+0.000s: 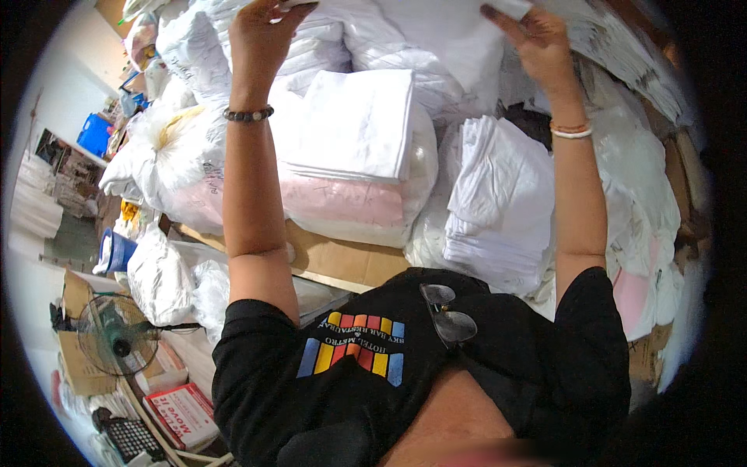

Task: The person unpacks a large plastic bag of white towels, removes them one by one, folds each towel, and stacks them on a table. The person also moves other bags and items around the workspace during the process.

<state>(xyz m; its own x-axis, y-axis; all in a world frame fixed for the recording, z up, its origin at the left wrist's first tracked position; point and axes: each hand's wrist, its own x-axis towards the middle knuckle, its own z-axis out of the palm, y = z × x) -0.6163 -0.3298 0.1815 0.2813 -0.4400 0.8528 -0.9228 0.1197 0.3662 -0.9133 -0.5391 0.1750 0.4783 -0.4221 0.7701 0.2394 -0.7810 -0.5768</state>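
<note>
My left hand (262,38) is raised at the top edge, its fingers pinching a bit of white fabric. Level with it on the other side, my right hand (534,46) pinches a white edge too. Between them hangs a smooth white cloth (437,35), whose upper part runs out of view. Below lies a neat stack of folded white cloths (356,125) on a filled clear plastic bag (350,225) with pink paper inside. Nearer my right forearm, a second, looser stack of folded white cloths (502,198) leans on plastic-wrapped bundles.
Stuffed plastic bags (169,152) with handwriting crowd the left. The brown tabletop edge (344,260) shows before my body. To the lower left stand a fan (119,335), a blue bucket (119,250) and a red-and-white box (182,415). More white bundles (636,175) line the right.
</note>
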